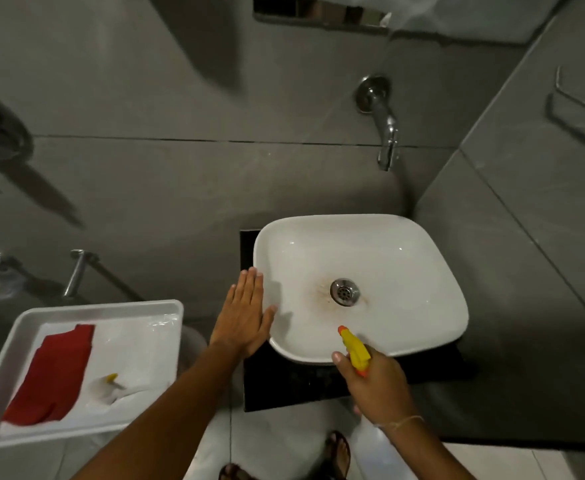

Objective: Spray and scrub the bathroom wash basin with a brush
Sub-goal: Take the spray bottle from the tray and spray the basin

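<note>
Basically just starting: right hand (376,386) wrapped around the yellow spray bottle (353,348), nozzle aimed at the stained basin (405,271) ahead. Left hand (244,317) flat, holding nothing, against its rim. Scrubbing's all still left.

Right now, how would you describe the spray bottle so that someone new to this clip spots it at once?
Find the white wash basin on its dark counter. At its near rim, the right hand grips the spray bottle. Its yellow head with an orange nozzle, aimed at the drain, is the only brightly coloured thing by the basin.
</note>
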